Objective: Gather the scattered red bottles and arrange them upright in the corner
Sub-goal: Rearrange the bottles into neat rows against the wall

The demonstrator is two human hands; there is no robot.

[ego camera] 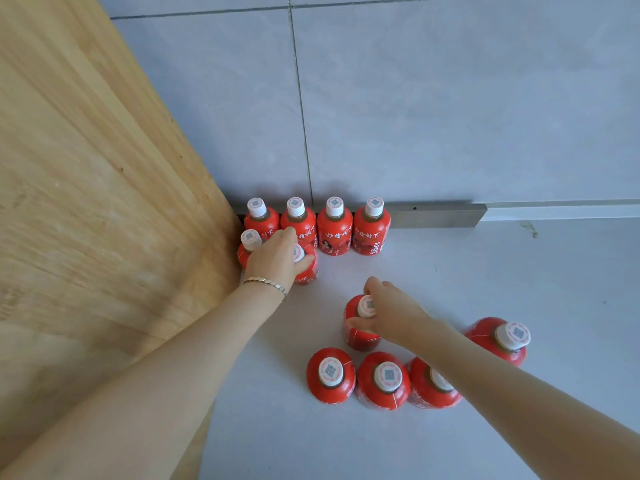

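Left hand [277, 258] grips a second-row bottle [304, 268] in the corner; right hand [391, 310] grips another's cap [366, 306] — four bottles [382, 381] stand nearer.

**One head-worn camera, looking down into the corner**

There is only one view, so nothing is shared between cameras. It sits on the person's head and looks forward and steeply down at the pale floor [450, 271]. It faces the corner where the wooden panel [86, 168] on the left meets the grey tiled wall [415, 98] ahead. The wide lens bends the edges. It is close: both forearms reach in from the bottom, and the red bottles [334, 226] are seen mostly from above, caps toward the lens.
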